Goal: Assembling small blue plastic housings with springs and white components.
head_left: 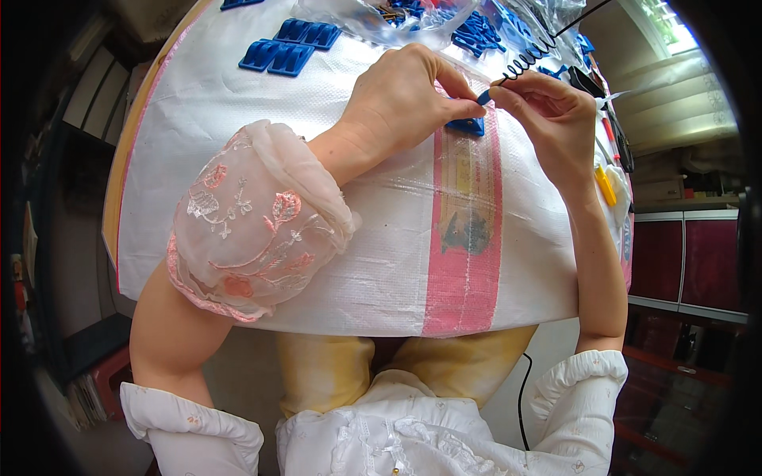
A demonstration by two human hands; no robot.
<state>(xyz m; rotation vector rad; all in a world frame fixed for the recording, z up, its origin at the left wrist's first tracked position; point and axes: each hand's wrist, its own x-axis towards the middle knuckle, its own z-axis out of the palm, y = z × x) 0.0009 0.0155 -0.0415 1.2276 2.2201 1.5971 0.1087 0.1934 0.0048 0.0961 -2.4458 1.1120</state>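
Both hands meet at the far middle of the worktop: the left hand and right hand each close a fingertip grip on a small blue plastic piece, just above another blue part lying on the white woven cover. The piece looks light, stiff and easily dropped, best pinched by its ends; its long axis seems to run left to right. A coiled black cord trails far-right, toward more blue parts.
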